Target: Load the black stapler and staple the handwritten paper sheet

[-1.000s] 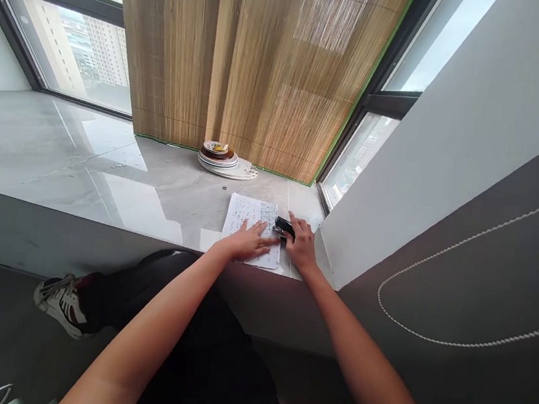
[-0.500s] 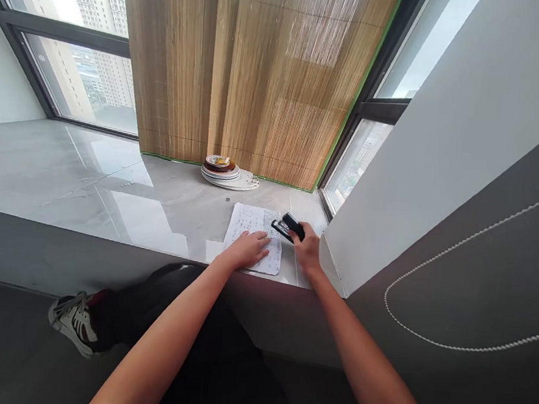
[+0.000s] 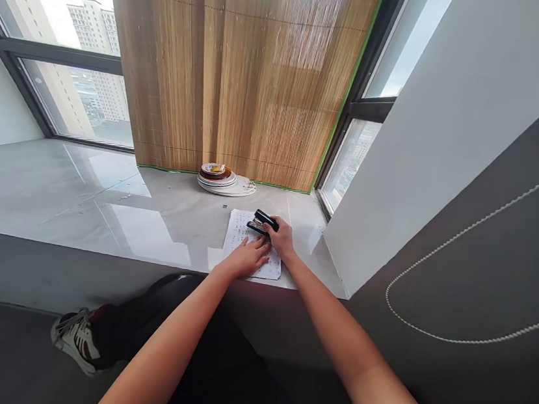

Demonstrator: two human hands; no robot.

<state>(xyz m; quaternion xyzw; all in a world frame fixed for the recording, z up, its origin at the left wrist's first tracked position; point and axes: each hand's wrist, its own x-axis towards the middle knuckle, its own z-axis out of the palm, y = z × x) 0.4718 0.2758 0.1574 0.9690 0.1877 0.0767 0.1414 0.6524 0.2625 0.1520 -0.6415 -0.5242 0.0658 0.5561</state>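
White paper (image 3: pixel 235 229) covered in handwriting lies on the windowsill near its front edge. Across its lower part rests my left hand (image 3: pixel 247 258), fingers stretched out flat. My right hand (image 3: pixel 283 237) is closed around a black stapler (image 3: pixel 262 221), whose jaws stand apart and point left over the upper part of the sheet. The stapler and both hands hide much of the writing. Whether the stapler touches the paper I cannot tell.
Behind the paper, a stack of plates (image 3: pixel 220 183) stands against the bamboo blind (image 3: pixel 243 94). A small dark piece (image 3: pixel 224 206) lies on the grey tiled sill (image 3: pixel 76 211). To the right are a white wall (image 3: pixel 433 150) and a hanging bead cord (image 3: pixel 440 252).
My right hand has carried the stapler left, from the sheet's right side to over its upper part. My left hand stays flat on the paper. The view has shifted slightly.
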